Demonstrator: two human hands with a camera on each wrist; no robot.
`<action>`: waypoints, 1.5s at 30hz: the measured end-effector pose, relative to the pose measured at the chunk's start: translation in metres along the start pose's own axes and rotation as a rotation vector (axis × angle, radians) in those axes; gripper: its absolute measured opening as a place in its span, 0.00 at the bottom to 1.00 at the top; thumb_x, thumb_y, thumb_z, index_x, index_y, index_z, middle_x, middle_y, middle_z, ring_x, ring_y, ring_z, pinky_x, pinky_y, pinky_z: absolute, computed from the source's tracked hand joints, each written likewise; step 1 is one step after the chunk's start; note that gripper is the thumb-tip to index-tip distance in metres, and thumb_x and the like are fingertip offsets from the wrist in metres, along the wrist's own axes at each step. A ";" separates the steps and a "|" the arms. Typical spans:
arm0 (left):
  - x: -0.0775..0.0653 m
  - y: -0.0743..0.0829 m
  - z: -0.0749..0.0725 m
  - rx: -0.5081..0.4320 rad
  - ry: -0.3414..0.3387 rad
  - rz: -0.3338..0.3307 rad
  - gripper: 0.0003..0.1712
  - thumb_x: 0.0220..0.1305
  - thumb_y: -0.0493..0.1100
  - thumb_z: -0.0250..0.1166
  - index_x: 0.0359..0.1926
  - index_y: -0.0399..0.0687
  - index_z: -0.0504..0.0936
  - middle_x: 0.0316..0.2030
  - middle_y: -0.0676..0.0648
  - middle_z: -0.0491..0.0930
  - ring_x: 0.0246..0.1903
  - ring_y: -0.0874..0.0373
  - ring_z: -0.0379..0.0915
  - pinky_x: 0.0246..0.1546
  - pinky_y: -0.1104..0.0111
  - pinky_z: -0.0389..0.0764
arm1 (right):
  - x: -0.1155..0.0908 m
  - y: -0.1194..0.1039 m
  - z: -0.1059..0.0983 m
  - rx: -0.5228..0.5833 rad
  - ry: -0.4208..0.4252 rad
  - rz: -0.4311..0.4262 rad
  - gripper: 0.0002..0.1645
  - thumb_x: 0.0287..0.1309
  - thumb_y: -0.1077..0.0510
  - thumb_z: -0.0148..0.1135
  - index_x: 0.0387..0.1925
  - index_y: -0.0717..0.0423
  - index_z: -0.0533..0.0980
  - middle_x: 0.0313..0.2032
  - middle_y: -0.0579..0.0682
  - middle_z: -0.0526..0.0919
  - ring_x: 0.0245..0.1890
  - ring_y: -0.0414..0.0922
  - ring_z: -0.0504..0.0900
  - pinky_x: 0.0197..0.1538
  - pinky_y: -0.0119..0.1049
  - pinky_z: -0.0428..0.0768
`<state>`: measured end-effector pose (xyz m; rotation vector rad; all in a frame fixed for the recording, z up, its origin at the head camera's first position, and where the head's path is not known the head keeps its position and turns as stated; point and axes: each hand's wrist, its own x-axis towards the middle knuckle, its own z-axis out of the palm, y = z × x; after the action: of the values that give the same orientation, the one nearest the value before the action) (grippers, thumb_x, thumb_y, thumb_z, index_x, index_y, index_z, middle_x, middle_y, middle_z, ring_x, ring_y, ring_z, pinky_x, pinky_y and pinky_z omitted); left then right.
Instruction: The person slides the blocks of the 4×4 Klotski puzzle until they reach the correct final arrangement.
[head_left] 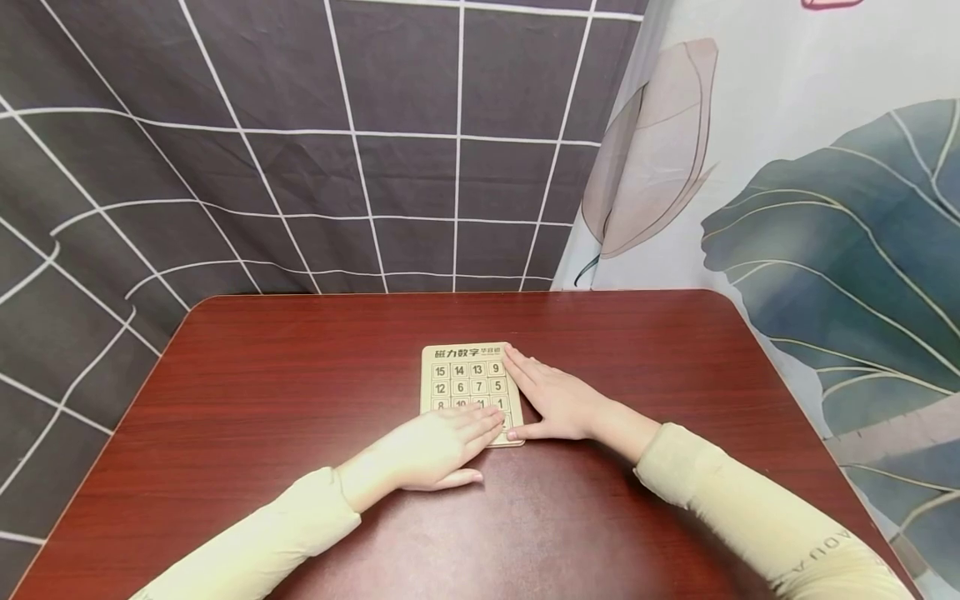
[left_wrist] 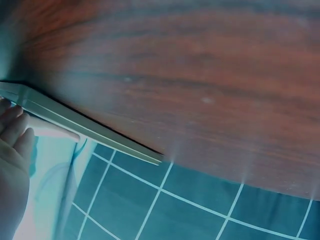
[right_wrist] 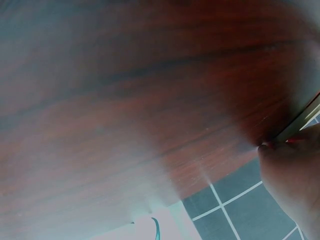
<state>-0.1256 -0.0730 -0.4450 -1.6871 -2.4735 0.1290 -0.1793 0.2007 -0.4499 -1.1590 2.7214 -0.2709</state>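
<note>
A pale number slide puzzle [head_left: 468,379] lies flat on the dark red table, its black-numbered tiles in a square grid below a line of printed characters. Across its lower rows lies my left hand [head_left: 435,446], fingers straight and palm down, covering some of the bottom tiles; the thumb points away below the board. My right hand [head_left: 562,404] is at the puzzle's right side, with straight fingers along that edge and the thumb at the lower right corner. In the left wrist view, the puzzle's side edge [left_wrist: 90,125] shows beside the left fingers [left_wrist: 12,122].
The reddish wood table [head_left: 300,358] has rounded far corners. Behind it hangs a dark grey cloth [head_left: 405,175] with white grid lines. To the right is a white curtain [head_left: 765,100] with large leaf prints.
</note>
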 end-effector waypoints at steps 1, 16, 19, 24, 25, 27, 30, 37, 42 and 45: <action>-0.001 0.000 0.001 0.000 0.001 -0.002 0.39 0.78 0.64 0.57 0.74 0.40 0.74 0.75 0.42 0.73 0.75 0.51 0.72 0.77 0.61 0.73 | 0.000 0.000 0.000 0.002 -0.001 0.000 0.70 0.63 0.27 0.66 0.84 0.65 0.45 0.86 0.61 0.43 0.84 0.58 0.56 0.83 0.55 0.64; -0.025 -0.007 0.002 -0.024 0.078 -0.010 0.37 0.75 0.61 0.61 0.72 0.39 0.77 0.72 0.42 0.77 0.72 0.50 0.75 0.74 0.60 0.77 | 0.000 0.000 0.000 0.004 -0.003 0.002 0.69 0.63 0.27 0.66 0.84 0.65 0.45 0.86 0.61 0.43 0.84 0.58 0.56 0.83 0.54 0.64; -0.021 -0.009 0.001 -0.017 0.094 0.005 0.37 0.75 0.61 0.62 0.70 0.38 0.78 0.71 0.41 0.78 0.71 0.50 0.77 0.73 0.60 0.78 | 0.000 -0.001 0.000 0.004 0.002 -0.002 0.69 0.63 0.28 0.66 0.84 0.66 0.46 0.86 0.61 0.43 0.84 0.58 0.56 0.83 0.54 0.64; -0.006 -0.015 -0.001 -0.019 0.068 -0.004 0.37 0.76 0.61 0.61 0.72 0.39 0.76 0.72 0.42 0.77 0.72 0.50 0.75 0.75 0.60 0.76 | 0.000 -0.001 0.000 0.004 0.003 -0.003 0.69 0.64 0.28 0.66 0.84 0.67 0.46 0.86 0.62 0.44 0.84 0.58 0.56 0.83 0.54 0.64; -0.003 -0.016 -0.002 -0.017 0.055 -0.012 0.37 0.76 0.61 0.60 0.72 0.39 0.76 0.72 0.42 0.77 0.73 0.51 0.74 0.75 0.60 0.75 | 0.000 -0.001 0.000 0.003 0.002 -0.003 0.69 0.64 0.28 0.66 0.84 0.67 0.46 0.86 0.62 0.44 0.84 0.58 0.56 0.83 0.54 0.64; 0.003 -0.017 -0.003 -0.016 0.027 -0.032 0.37 0.77 0.61 0.59 0.73 0.40 0.75 0.73 0.42 0.76 0.74 0.51 0.73 0.76 0.61 0.74 | 0.000 -0.001 0.000 0.001 -0.001 -0.001 0.69 0.64 0.28 0.66 0.84 0.67 0.46 0.86 0.61 0.43 0.84 0.58 0.56 0.83 0.54 0.64; 0.008 -0.017 -0.005 -0.011 0.005 -0.054 0.37 0.78 0.62 0.57 0.73 0.40 0.75 0.73 0.42 0.76 0.74 0.50 0.73 0.77 0.60 0.74 | 0.000 -0.001 -0.001 0.003 -0.001 -0.003 0.69 0.63 0.28 0.66 0.84 0.67 0.46 0.86 0.62 0.44 0.84 0.58 0.57 0.83 0.54 0.64; 0.010 -0.013 -0.005 -0.013 0.005 -0.057 0.37 0.78 0.62 0.57 0.72 0.39 0.76 0.73 0.41 0.76 0.73 0.50 0.73 0.77 0.59 0.74 | -0.001 -0.001 -0.001 0.004 0.004 -0.004 0.70 0.62 0.28 0.67 0.84 0.67 0.47 0.86 0.62 0.44 0.83 0.60 0.59 0.82 0.56 0.66; 0.007 -0.006 -0.004 -0.003 0.014 -0.027 0.36 0.78 0.62 0.57 0.72 0.40 0.77 0.72 0.41 0.77 0.73 0.49 0.74 0.76 0.59 0.75 | -0.002 -0.002 -0.002 0.009 0.004 -0.001 0.70 0.61 0.28 0.68 0.84 0.67 0.47 0.86 0.62 0.45 0.83 0.60 0.59 0.82 0.56 0.66; 0.004 -0.001 -0.006 0.011 0.018 -0.011 0.36 0.78 0.63 0.57 0.72 0.40 0.77 0.71 0.42 0.78 0.72 0.50 0.76 0.75 0.59 0.76 | -0.002 -0.003 -0.003 0.012 0.002 0.005 0.70 0.62 0.28 0.68 0.84 0.67 0.47 0.86 0.62 0.45 0.83 0.60 0.58 0.82 0.56 0.66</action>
<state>-0.1270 -0.0692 -0.4391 -1.6624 -2.4641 0.1259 -0.1767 0.1999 -0.4465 -1.1501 2.7205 -0.2874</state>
